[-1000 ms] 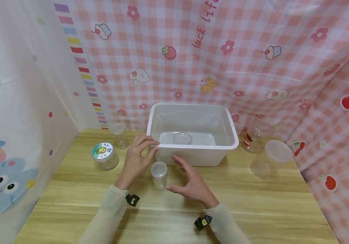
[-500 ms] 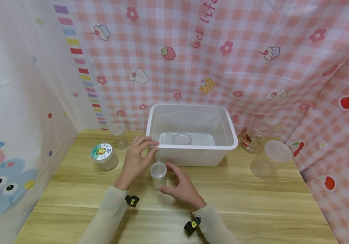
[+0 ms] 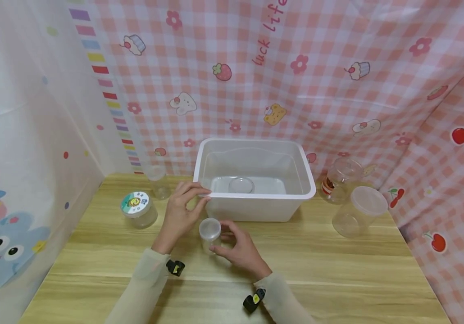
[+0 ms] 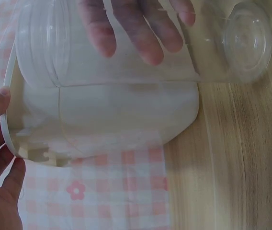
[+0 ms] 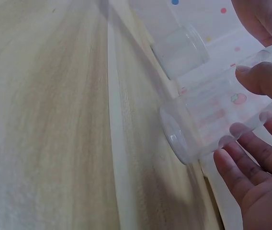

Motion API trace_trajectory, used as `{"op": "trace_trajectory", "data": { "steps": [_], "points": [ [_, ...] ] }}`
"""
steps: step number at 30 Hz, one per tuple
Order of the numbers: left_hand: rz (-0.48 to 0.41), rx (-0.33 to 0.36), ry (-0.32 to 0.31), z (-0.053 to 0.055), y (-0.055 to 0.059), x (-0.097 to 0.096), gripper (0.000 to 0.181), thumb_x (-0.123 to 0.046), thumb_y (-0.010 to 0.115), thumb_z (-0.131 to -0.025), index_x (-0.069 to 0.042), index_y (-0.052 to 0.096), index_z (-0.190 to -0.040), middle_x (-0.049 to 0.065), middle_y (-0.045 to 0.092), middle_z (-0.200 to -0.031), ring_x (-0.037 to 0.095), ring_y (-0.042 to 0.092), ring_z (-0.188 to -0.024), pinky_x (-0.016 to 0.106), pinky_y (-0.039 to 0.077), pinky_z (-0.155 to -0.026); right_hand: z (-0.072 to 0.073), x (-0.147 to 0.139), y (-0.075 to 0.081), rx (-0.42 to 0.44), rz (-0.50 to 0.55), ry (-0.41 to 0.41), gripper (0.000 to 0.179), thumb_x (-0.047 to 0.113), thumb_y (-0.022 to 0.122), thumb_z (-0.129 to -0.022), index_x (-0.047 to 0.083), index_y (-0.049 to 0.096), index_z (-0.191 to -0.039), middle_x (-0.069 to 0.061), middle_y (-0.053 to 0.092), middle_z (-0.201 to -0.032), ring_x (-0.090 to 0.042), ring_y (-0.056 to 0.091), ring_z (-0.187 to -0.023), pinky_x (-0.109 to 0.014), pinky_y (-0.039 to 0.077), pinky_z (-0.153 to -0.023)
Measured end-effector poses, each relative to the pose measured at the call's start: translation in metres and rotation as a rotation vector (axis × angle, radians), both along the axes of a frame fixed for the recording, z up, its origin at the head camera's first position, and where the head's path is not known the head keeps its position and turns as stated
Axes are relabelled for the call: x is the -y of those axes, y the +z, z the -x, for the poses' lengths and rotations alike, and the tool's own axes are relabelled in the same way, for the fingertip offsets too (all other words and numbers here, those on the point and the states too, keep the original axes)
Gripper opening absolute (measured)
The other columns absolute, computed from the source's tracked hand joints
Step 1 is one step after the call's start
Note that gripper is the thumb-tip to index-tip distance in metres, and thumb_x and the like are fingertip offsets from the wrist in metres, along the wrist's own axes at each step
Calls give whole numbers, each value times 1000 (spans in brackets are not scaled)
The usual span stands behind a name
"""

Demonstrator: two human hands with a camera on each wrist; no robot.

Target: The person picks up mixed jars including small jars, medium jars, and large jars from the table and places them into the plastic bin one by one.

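My right hand [image 3: 242, 249] grips a small clear plastic jar [image 3: 210, 230] with a pale lid, in front of the bin in the head view. The thumb lies on the near side and the fingers behind it; the right wrist view shows thumb and fingers on opposite sides of the clear jar [image 5: 208, 120]. With thumb and fingertips my left hand [image 3: 179, 216] pinches the front left rim of a white plastic bin [image 3: 252, 209]. The left wrist view also shows this hold on the bin [image 4: 126, 115], partly seen through the jar. A round clear shape [image 3: 241, 185] lies at the bin's bottom.
A jar with a printed green and white lid [image 3: 136, 203] stands left, before a slim clear jar [image 3: 159, 183]. To the right are a large lidded clear jar [image 3: 357, 216] and a clear jar with a red label [image 3: 339, 180]. Patterned cloth [image 3: 232, 103] hangs behind the wooden table [image 3: 216, 297].
My right hand has moved left from beside the small jar and closed round it. The jar now sits slightly nearer me. The left hand stays at the bin's rim.
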State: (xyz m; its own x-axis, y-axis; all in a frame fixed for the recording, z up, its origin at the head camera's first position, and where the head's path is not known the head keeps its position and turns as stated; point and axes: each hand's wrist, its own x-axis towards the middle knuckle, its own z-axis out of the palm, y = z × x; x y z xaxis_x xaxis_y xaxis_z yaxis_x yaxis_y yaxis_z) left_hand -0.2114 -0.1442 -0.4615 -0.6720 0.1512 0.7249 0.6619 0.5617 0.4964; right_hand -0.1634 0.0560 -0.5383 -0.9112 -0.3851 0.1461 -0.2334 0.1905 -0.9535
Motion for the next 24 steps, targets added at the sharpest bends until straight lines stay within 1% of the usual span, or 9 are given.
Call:
{"op": "trace_trajectory", "data": {
  "steps": [7, 14, 20, 24],
  "points": [
    [-8, 8, -5, 0, 0, 0, 14, -9, 81, -87, -11, 79, -100, 5, 72, -104, 25, 61, -108, 38, 52, -96, -5, -2, 5, -17, 5, 7, 60, 15, 87, -83, 19, 60, -136, -4, 67, -132, -27, 63, -123, -44, 55, -106],
    [-14, 31, -10, -1, 0, 0, 13, -11, 81, -88, -11, 79, -101, 5, 72, -105, 25, 61, -110, 37, 51, -100, -9, -6, 11, -30, 15, 19, 61, 16, 87, -83, 20, 60, -136, -2, 66, -131, -30, 63, -122, -48, 55, -104],
    [-19, 11, -15, 0, -1, 0, 14, -9, 82, -87, -11, 79, -100, 6, 72, -105, 27, 61, -111, 38, 51, -101, -13, -10, 18, -69, 12, 34, 61, 21, 87, -83, 19, 59, -137, -5, 66, -132, -32, 63, -120, -50, 56, -103],
    [-20, 2, -14, 0, -2, 0, 14, -8, 82, -87, -11, 79, -100, 6, 72, -104, 27, 61, -110, 38, 51, -100, -14, -12, 24, -96, -9, 43, 62, 19, 87, -82, 21, 59, -137, -2, 67, -131, -27, 64, -120, -46, 57, -103]
  ]
}}
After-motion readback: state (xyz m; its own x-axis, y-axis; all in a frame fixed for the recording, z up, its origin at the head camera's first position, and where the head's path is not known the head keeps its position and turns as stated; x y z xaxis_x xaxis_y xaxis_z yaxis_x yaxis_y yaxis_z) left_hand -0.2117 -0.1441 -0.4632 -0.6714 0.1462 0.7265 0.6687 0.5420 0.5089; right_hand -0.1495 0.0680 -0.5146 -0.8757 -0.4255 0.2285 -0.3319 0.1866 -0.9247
